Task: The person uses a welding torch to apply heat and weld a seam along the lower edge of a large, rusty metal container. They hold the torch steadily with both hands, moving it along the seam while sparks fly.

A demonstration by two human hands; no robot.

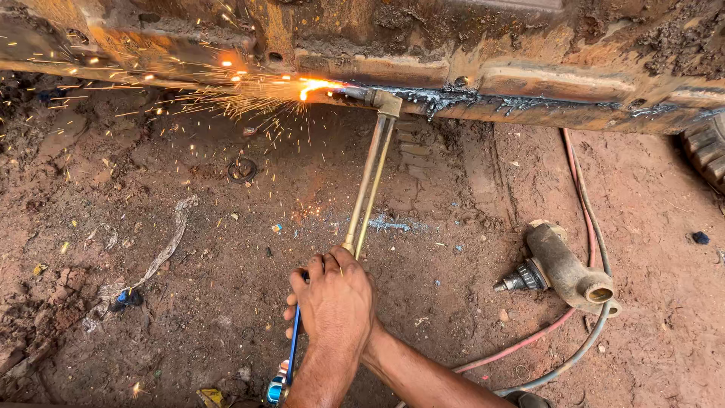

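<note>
A long brass cutting torch [368, 185] reaches from my hands up to a rusty steel beam [521, 79]. Its flame [317, 85] bites the beam's lower edge and throws sparks to the left. A dark, rough cut line runs along the edge to the right of the tip. Both hands close together around the torch handle near the bottom centre. My left hand [332, 302] lies on top, its forearm coming straight up from below. My right hand [290, 311] is mostly hidden under it, with only fingertips showing and its forearm entering from the lower right. A blue valve lever [291, 355] hangs below the handle.
Red-brown dirt ground [189, 249] is strewn with scraps and a strip of rag [170, 242]. A rusty cast pipe fitting [563, 268] lies at the right. Red and grey gas hoses [585, 204] curve past it. A small metal ring [242, 169] lies under the sparks.
</note>
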